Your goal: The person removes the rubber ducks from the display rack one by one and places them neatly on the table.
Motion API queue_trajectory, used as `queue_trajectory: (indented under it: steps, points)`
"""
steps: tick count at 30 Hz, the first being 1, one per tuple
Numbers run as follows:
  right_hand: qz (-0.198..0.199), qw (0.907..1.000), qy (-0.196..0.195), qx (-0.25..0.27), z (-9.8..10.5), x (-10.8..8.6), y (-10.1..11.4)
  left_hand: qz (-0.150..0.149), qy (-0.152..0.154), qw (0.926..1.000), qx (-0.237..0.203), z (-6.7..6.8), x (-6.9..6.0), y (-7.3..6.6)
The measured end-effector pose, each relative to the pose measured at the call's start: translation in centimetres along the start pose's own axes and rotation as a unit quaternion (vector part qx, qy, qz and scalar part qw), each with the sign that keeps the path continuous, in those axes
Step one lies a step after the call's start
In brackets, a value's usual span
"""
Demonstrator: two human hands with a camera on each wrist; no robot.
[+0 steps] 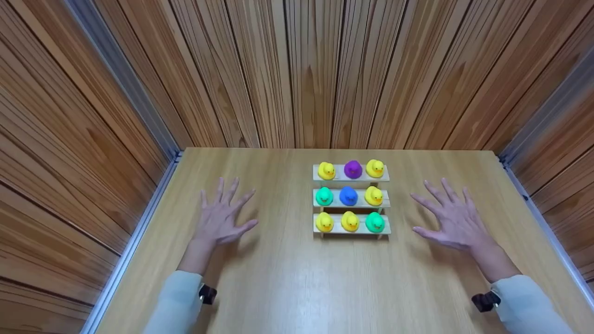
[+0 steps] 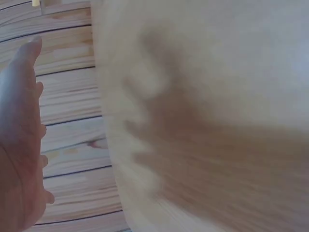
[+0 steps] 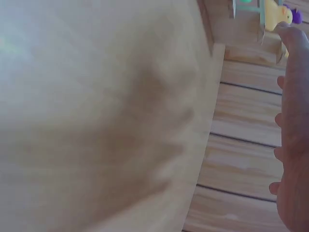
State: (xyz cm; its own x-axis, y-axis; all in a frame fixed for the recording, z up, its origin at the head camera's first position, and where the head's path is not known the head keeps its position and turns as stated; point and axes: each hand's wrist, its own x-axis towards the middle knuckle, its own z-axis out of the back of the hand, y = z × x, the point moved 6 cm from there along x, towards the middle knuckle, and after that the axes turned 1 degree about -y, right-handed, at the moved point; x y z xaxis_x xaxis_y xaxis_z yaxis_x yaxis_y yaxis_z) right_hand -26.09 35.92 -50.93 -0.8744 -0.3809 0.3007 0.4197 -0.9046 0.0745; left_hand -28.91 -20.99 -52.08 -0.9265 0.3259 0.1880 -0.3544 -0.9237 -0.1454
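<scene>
A three-tier light wooden rack (image 1: 351, 230) bears rubber ducks in three rows. The back row has a yellow duck, a purple duck (image 1: 353, 170) and another yellow; the middle row a green duck (image 1: 324, 196), a blue duck (image 1: 348, 196) and a yellow one; the front row two yellow ducks and a green duck (image 1: 375, 222). Left of the rack my left hand (image 1: 222, 218) hovers with fingers spread, holding nothing. To its right my right hand (image 1: 457, 220) is spread the same way, above its shadow. In the right wrist view, part of the rack and a yellow duck (image 3: 276, 15) appear beyond the thumb.
The wooden table (image 1: 278, 287) reaches back to a wood-plank wall (image 1: 311, 74). Plank walls also stand at the left and right, with metal rails (image 1: 134, 250) along the table's sides. A dark device (image 1: 207, 294) sits at each wrist, by the pale sleeves.
</scene>
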Motion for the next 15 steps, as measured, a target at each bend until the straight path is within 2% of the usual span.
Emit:
queue_trajectory:
  steps: [5, 9, 12, 15]
  points:
    - [-0.005, 0.9992, 0.006, 0.040, -0.4, 0.8, 1.3, -0.004, 0.000, 0.9998, -0.022, 0.4, 1.2, -1.1]
    - [-0.010, 0.9953, 0.011, 0.096, -1.1, 1.3, 1.8, 0.012, 0.015, 0.9978, -0.064, 0.6, 1.8, -1.6]
    - [-0.018, 0.9875, 0.019, 0.156, -1.7, 1.4, 2.1, 0.020, 0.018, 0.9949, -0.097, 0.7, 2.2, -2.0]
    - [-0.032, 0.9755, 0.029, 0.216, -2.3, 1.3, 2.2, 0.021, 0.010, 0.9908, -0.133, 1.1, 2.7, -2.5]
